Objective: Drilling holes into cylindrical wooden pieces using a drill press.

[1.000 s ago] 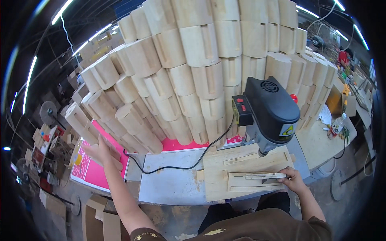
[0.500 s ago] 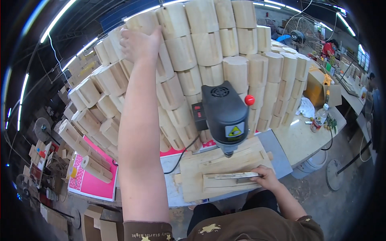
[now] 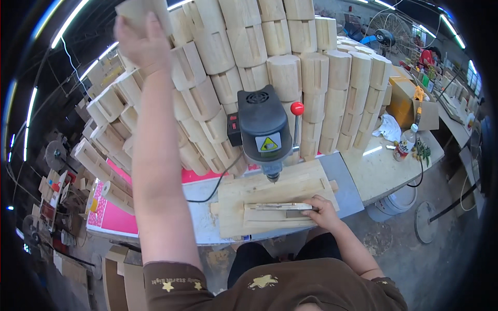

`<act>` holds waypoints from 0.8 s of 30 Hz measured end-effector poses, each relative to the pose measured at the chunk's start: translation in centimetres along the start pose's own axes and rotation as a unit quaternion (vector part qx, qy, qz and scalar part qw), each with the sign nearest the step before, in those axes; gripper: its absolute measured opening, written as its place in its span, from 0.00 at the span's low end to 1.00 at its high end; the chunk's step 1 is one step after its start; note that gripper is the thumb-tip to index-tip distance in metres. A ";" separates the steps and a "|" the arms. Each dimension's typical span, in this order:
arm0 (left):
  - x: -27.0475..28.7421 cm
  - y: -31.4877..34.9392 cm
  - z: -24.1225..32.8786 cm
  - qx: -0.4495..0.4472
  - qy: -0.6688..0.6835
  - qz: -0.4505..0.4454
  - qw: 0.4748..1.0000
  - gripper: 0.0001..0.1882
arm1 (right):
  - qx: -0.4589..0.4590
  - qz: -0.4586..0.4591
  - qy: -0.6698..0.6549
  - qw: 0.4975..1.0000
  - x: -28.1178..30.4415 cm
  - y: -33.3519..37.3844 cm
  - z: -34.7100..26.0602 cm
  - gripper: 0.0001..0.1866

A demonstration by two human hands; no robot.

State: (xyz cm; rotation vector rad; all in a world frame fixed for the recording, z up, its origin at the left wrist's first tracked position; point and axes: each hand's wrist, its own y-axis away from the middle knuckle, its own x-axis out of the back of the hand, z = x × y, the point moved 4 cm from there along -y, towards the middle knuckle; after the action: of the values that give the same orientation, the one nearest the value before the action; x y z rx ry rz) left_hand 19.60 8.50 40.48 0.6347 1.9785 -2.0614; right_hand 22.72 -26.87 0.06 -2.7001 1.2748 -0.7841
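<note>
My left hand (image 3: 145,52) is raised at the upper left with its fingers around a pale wooden block (image 3: 139,14), at the top of a tall stack of grooved wooden cylinders (image 3: 246,44). Down at the bench, my right hand (image 3: 321,211) pinches the right end of a narrow, pale strip (image 3: 277,206). That strip lies along a slotted wooden jig board (image 3: 231,205). Over the board stands a black bench drill press (image 3: 263,122) with a red-knobbed lever, its chuck above the wood. The strip's exact kind is unclear.
A pink patterned sheet (image 3: 116,216) lies under the stack at left. To the right, a side table carries a plastic bottle (image 3: 405,144), a white cloth (image 3: 388,128) and a cardboard box (image 3: 404,101). A black cable (image 3: 215,191) crosses the bench; a white bucket (image 3: 391,205) stands below.
My left hand has moved up and to the left, bringing the wooden block away from the stack. The view has shifted; my right hand stays at the strip's end.
</note>
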 end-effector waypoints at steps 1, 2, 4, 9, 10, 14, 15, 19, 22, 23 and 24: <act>1.5 -0.5 1.6 0.012 0.072 0.015 0.997 0.29 | -0.017 -0.004 -0.006 1.000 0.1 0.1 0.2 0.17; 3.1 -0.9 2.6 0.024 0.144 -0.019 0.989 0.26 | -0.026 -0.012 -0.007 1.000 0.2 0.1 0.7 0.17; 7.6 -1.1 5.5 0.117 0.263 -0.101 0.952 0.19 | -0.006 -0.031 0.017 0.999 0.4 -0.4 1.3 0.17; 19.8 7.2 6.5 0.465 0.181 -0.364 0.786 0.18 | -0.034 -0.076 -0.047 0.995 1.4 -2.0 3.2 0.16; 21.7 10.3 6.7 0.511 0.176 -0.415 0.732 0.17 | -0.051 -0.090 -0.072 0.992 1.4 -2.9 2.8 0.16; 25.4 22.4 8.2 0.617 0.128 -0.565 0.533 0.16 | -0.022 -0.118 -0.058 0.991 1.9 -4.4 2.1 0.15; 25.8 24.4 8.4 0.622 0.127 -0.565 0.527 0.16 | -0.015 -0.121 -0.056 0.991 2.0 -4.5 2.1 0.15; 26.1 29.4 8.1 0.667 0.153 -0.586 0.435 0.16 | -0.022 -0.134 -0.053 0.989 2.1 -4.4 1.8 0.15; 25.8 30.3 8.5 0.665 0.170 -0.607 0.402 0.16 | -0.027 -0.144 -0.047 0.988 2.1 -4.4 2.2 0.14; 25.6 30.5 8.7 0.665 0.188 -0.609 0.390 0.16 | -0.032 -0.153 -0.047 0.987 2.1 -4.3 2.4 0.14; 25.5 30.6 8.7 0.664 0.190 -0.609 0.389 0.16 | -0.033 -0.151 -0.045 0.987 2.3 -4.4 2.4 0.14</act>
State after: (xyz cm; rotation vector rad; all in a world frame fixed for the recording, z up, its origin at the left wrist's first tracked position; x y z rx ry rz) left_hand 9.12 1.19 1.69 -0.7330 -0.3143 -4.5020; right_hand 28.17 -26.08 0.07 -2.9881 0.8994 -0.6436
